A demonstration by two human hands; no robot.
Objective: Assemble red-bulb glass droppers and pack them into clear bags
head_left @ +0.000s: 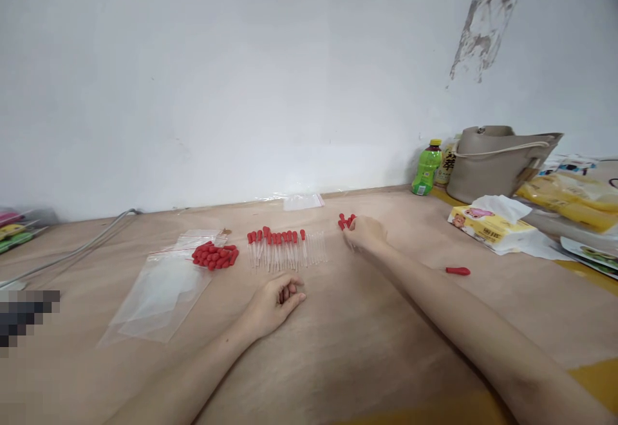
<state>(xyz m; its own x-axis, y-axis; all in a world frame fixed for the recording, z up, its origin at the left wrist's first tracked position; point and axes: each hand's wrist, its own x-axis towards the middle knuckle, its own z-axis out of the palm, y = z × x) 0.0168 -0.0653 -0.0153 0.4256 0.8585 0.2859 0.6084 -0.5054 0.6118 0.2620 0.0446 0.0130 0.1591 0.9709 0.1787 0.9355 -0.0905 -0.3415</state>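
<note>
Right hand is out at a small cluster of red bulbs, fingers drawn in narrow against it; whether they pinch one or merely touch, I cannot tell — the back of the hand blocks the view; left hand rests on the brown-covered table, half-curled, thumb apart, nothing visible in it. Just beyond it comes the row of capped tubes; these look done; at the row's right end lie bare tubes with no bulbs on, so that stretch looks left to do; over on the left, a pile of loose bulbs overlaps the plastic bags — plenty remaining, I judge. One lone bulb lies right of the right forearm; any tube on it is hard to make out; the capped tubes crowd too closely for a sure count; both arms run off the bottom edge.
</note>
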